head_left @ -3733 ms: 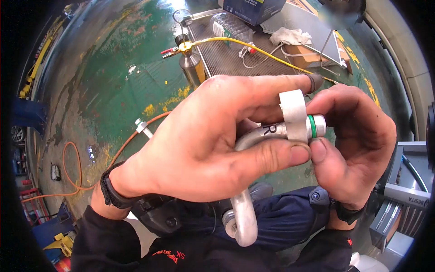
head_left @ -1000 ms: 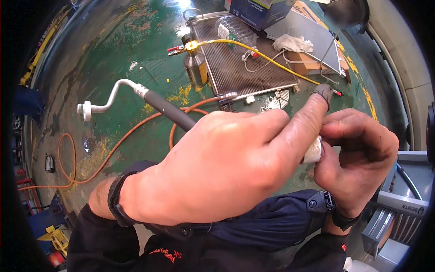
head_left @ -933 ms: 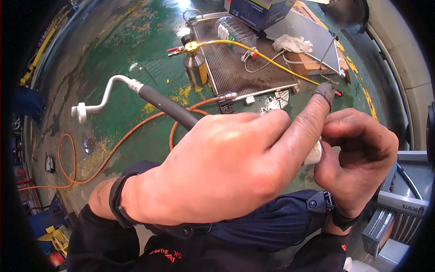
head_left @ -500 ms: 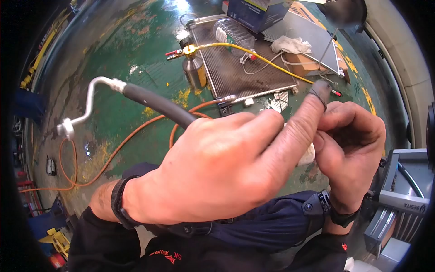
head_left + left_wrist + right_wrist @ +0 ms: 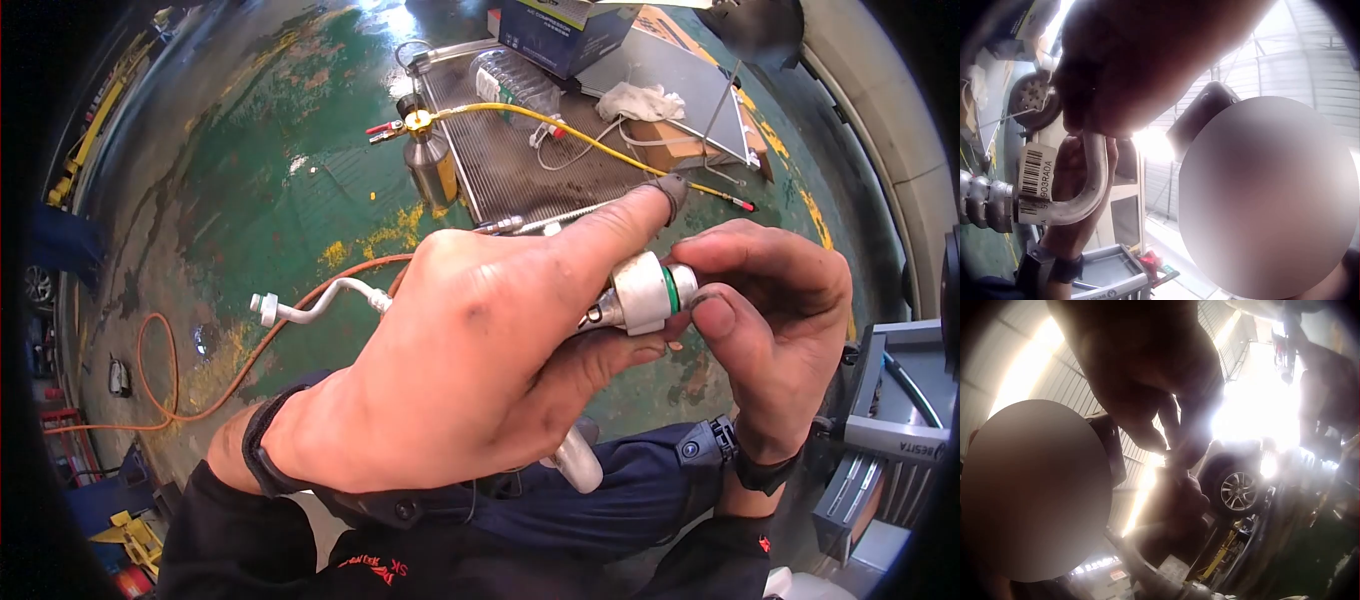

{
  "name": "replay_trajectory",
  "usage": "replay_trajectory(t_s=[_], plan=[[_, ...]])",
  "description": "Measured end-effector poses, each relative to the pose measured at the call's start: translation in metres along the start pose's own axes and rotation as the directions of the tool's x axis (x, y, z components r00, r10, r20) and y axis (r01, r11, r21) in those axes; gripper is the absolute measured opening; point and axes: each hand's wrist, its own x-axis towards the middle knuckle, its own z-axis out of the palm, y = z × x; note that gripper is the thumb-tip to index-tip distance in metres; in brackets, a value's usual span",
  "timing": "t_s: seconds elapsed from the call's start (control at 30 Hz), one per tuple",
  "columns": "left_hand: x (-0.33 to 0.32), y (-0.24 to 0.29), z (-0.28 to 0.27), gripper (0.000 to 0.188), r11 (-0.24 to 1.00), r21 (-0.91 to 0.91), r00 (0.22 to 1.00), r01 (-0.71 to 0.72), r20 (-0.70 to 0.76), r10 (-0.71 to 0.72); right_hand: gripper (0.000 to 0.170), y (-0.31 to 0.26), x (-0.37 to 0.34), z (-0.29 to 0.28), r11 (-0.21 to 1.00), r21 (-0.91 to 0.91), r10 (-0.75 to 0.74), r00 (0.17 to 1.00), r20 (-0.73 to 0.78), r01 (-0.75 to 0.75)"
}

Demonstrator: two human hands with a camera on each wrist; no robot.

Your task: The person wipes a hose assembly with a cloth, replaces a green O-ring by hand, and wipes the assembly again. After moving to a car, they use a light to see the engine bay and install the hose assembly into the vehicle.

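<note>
My left hand (image 5: 470,350) grips a bent metal pipe (image 5: 578,462), its fingers curled round it. The pipe's end, with a white label band (image 5: 642,292) and a green ring (image 5: 671,288), points right. Thumb and forefinger of my right hand (image 5: 785,320) are curled at the tip, pinching it. Beyond the left hand a thin pipe arm (image 5: 330,298) with a fitting sticks out. In the left wrist view a barcode tag (image 5: 1036,184) hangs on the pipe below the left hand (image 5: 1141,75). The right wrist view shows the right hand (image 5: 1147,369) dark, its fingertips meeting the left.
A radiator-like panel (image 5: 500,165), a metal canister (image 5: 430,168) with a yellow hose (image 5: 590,135), a plastic bottle (image 5: 520,88) and a blue box (image 5: 565,38) lie ahead. An orange hose (image 5: 262,345) loops on the floor at left. A grey tool cart (image 5: 895,435) stands right.
The left hand has turned, so the banded end with the green ring shows again. The far fitting has swung right, and its black sleeve is hidden behind the hand.
</note>
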Motion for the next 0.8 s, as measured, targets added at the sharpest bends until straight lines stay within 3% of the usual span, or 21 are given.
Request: replay_trajectory(t_s=[0.37,0.43,0.73,0.8], plan=[[0.002,-0.001,-0.006,0.059,1.000,-0.013,1.000,0.024,0.012,-0.024,0.032,0.012,0.006,-0.004,0.992,0.077,-0.106,0.994,0.040,0.102],[0.002,-0.001,-0.007,0.059,1.000,-0.006,1.000,0.019,0.010,-0.019,0.035,0.015,0.008,-0.007,0.983,-0.026,-0.181,0.981,0.066,0.183],[0.003,-0.005,-0.006,0.058,0.999,-0.038,1.000,-0.006,-0.017,0.005,0.031,0.025,0.015,-0.012,0.944,-0.100,-0.296,0.942,0.155,0.313],[0.003,-0.004,-0.007,0.059,1.000,-0.001,1.000,0.002,-0.003,-0.002,0.028,0.023,0.013,-0.010,0.963,-0.030,-0.262,0.956,0.129,0.268]])
